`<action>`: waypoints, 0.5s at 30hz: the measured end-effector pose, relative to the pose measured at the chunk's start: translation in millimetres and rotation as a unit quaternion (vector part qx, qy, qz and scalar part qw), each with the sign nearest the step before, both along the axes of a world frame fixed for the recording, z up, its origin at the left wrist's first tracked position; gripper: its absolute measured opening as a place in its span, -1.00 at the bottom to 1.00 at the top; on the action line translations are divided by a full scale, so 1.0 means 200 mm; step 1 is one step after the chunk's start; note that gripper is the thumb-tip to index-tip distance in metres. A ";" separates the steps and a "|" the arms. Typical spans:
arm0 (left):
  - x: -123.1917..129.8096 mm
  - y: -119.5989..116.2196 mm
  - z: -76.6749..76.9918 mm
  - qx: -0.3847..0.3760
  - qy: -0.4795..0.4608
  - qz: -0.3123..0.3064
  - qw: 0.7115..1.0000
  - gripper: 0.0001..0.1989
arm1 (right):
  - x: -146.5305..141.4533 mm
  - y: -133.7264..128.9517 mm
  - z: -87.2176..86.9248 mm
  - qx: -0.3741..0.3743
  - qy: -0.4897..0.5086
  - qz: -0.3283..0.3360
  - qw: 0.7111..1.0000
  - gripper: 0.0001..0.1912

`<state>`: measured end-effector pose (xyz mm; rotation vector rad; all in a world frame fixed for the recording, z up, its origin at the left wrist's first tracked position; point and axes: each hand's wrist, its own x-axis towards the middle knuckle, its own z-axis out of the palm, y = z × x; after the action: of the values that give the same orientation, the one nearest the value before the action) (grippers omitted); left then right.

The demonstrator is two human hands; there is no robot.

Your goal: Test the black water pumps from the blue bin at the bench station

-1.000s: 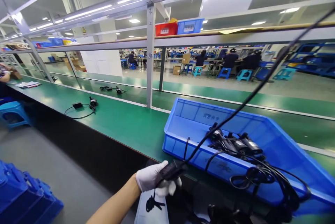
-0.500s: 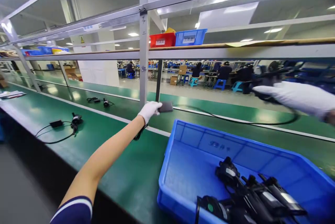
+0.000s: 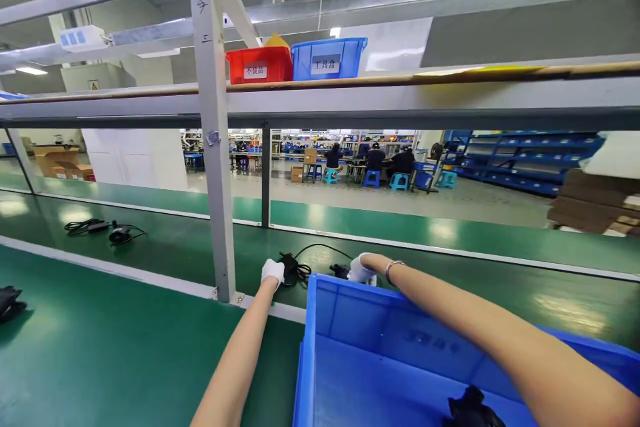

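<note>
My left hand (image 3: 273, 272), in a white glove, is closed at the left end of a black power adapter (image 3: 288, 270) on the green bench, just behind the blue bin. A coiled black cable (image 3: 303, 272) lies against the adapter's right side. From there a thin cord (image 3: 320, 245) arcs over to a small black device (image 3: 340, 271). My right hand (image 3: 362, 270), also gloved, is closed at the right end of this device; its fingers are partly hidden. My right forearm reaches across the blue bin (image 3: 313, 347), which holds black devices (image 3: 475, 408).
Farther left on the bench lies another black device with its cable (image 3: 120, 234). A dark item (image 3: 10, 302) is at the left edge. A metal post (image 3: 216, 147) rises beside my left hand. Overhead, a shelf carries a red bin (image 3: 260, 65) and a blue box (image 3: 327, 58).
My right hand has come down from the raised right side, bringing the device to the bench. My left hand has lowered with the adapter. The view has turned right.
</note>
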<state>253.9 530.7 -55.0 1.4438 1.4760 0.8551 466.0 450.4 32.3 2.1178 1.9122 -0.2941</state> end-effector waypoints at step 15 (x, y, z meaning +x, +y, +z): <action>-0.40 -0.81 0.47 0.104 -0.058 -0.235 0.965 -0.60 | -0.52 -1.32 0.01 -0.054 0.065 0.250 0.965 -0.54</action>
<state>174.5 368.2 38.4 1.7705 0.9168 0.7928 361.9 187.0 33.4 1.5095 2.3608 -0.4207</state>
